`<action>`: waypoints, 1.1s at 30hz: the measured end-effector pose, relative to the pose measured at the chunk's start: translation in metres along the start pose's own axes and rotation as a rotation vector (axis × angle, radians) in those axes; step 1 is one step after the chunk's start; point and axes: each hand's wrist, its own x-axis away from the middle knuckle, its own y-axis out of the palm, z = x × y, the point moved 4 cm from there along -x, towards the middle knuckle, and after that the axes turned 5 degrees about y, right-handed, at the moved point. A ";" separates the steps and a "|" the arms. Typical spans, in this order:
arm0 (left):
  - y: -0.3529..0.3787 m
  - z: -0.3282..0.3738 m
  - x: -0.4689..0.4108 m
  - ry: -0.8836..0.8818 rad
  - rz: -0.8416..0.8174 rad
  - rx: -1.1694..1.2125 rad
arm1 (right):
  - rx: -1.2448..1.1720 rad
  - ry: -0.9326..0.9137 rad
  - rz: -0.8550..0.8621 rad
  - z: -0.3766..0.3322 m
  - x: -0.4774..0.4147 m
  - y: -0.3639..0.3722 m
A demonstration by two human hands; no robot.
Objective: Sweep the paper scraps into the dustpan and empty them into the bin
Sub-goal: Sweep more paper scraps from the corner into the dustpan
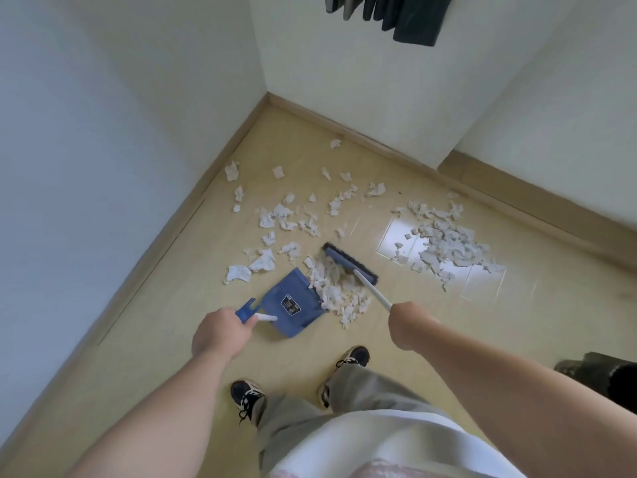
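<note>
Two hands are at work, each closed around a handle. Our left hand (220, 334) grips the white-and-blue handle of the blue dustpan (291, 305), fingers wrapped fully around it. The dustpan lies on the floor (396, 343) just ahead of and to the right of this hand, its open mouth turned toward the broom.

Our right hand (408, 326) is closed around the white shaft of the broom (348, 263); the fingers are hidden behind the wrist, so we cannot tell how tightly they grip. The shaft runs forward and to the left from this hand down to the dark broom head, which rests on the floor.

Between the broom head and the dustpan mouth sits a heap of paper scraps (336, 288), touching both; part of it lies on the dustpan lip.

Beyond the left hand, loose scraps (275, 219) are strewn toward the wall corner. Ahead of the right hand and further right lies a second dense pile (448, 243).

Below both hands we see two dark shoes (246, 396). No bin can be identified with certainty.
</note>
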 end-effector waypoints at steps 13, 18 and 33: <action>-0.007 0.003 -0.020 0.086 -0.011 -0.003 | 0.291 -0.084 0.087 -0.009 0.047 0.002; -0.015 -0.008 -0.020 0.125 -0.042 -0.027 | 0.252 -0.010 0.126 0.005 0.076 0.012; -0.033 -0.035 -0.045 0.498 -0.165 -0.424 | -0.417 0.453 -0.081 -0.016 0.120 0.104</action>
